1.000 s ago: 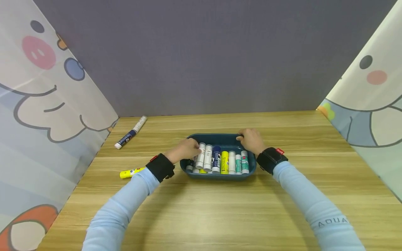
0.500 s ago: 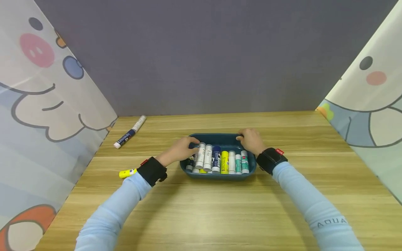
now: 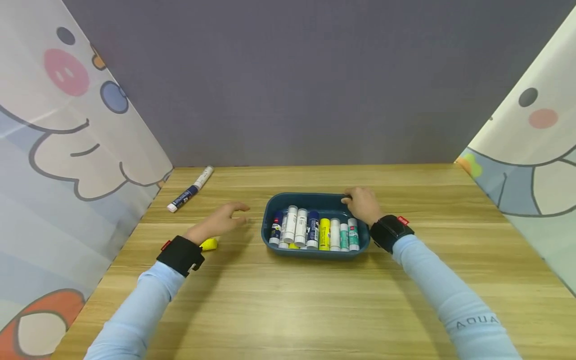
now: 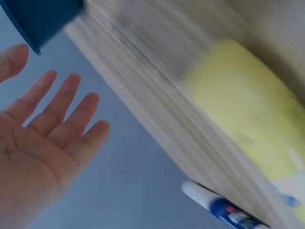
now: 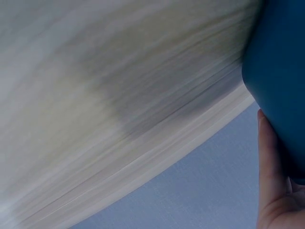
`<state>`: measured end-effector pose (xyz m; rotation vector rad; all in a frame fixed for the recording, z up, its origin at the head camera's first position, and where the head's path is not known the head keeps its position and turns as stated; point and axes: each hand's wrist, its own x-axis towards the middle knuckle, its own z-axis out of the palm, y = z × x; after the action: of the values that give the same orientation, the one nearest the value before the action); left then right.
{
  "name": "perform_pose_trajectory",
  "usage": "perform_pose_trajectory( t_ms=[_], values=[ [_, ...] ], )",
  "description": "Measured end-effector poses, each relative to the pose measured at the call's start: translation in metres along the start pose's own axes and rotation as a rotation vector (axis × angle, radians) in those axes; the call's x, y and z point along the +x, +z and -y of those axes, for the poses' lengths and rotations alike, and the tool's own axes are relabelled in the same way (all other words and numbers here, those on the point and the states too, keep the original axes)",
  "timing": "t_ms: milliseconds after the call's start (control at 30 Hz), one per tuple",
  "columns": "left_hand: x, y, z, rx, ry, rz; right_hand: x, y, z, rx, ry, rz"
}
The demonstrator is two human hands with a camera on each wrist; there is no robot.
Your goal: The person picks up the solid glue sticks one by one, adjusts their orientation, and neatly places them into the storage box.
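My left hand (image 3: 218, 221) is over the table left of the dark blue plastic bin (image 3: 315, 254), its fingers spread and holding nothing. Beneath its wrist lies a yellow glue stick (image 3: 209, 244), partly hidden in the head view; the left wrist view shows more of that yellow glue stick (image 4: 248, 109), blurred. My right hand (image 3: 362, 205) grips the bin's far right corner at the rim. Inside the bin, several glue sticks lean side by side: white (image 3: 290, 224), navy (image 3: 312, 230), yellow (image 3: 324, 234) and green (image 3: 353, 234) ones.
Toward the back left of the wooden table (image 3: 288, 310), a navy glue stick (image 3: 183, 197) and a white glue stick (image 3: 204, 176) lie end to end. A grey panel (image 3: 310, 85) stands behind the table, with cartoon-print sheets (image 3: 54, 165) at both sides.
My left hand has let go of the white glue stick at the bin's left end and moved left, out of the bin. The right hand stays on the rim.
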<state>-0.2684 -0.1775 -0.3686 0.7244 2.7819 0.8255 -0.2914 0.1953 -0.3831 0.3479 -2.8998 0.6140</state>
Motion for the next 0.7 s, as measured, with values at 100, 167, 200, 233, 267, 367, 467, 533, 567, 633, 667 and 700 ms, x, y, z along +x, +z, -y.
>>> perform_pose_trajectory(
  t_ms=[100,167,200,233,267,367,467,533,567,633,667,700],
  values=[
    [-0.013,-0.006,0.013,-0.011,-0.053,0.028,0.000,0.001,-0.001,0.005,0.004,0.003],
    [-0.020,-0.010,0.020,-0.019,-0.074,0.037,0.000,0.001,-0.001,0.008,0.001,0.001],
    [-0.023,-0.012,0.024,-0.024,-0.079,0.039,0.000,0.001,-0.001,0.009,-0.001,-0.002],
    [-0.027,-0.013,0.027,-0.024,-0.083,0.042,0.000,0.002,-0.001,0.010,-0.002,-0.004],
    [-0.029,-0.014,0.031,-0.029,-0.082,0.045,-0.001,0.002,-0.002,0.009,-0.004,-0.007],
    [-0.037,-0.016,0.041,-0.040,-0.093,0.067,-0.001,0.002,-0.002,0.009,-0.005,-0.009],
    [-0.043,-0.017,0.048,-0.047,-0.122,0.095,-0.002,0.002,-0.002,0.008,-0.005,-0.010],
    [-0.046,-0.017,0.050,-0.049,-0.147,0.110,-0.002,0.002,-0.002,0.009,-0.004,-0.008],
    [-0.048,-0.018,0.051,-0.050,-0.161,0.117,-0.002,0.002,-0.003,0.010,-0.002,-0.008],
    [-0.051,-0.018,0.051,-0.051,-0.178,0.124,-0.001,0.002,-0.003,0.014,-0.005,-0.007],
    [-0.052,-0.019,0.051,-0.055,-0.187,0.127,-0.001,0.002,-0.003,0.016,-0.003,-0.006],
    [-0.053,-0.019,0.051,-0.059,-0.196,0.134,-0.001,0.002,-0.002,0.017,0.000,-0.007]
  ],
)
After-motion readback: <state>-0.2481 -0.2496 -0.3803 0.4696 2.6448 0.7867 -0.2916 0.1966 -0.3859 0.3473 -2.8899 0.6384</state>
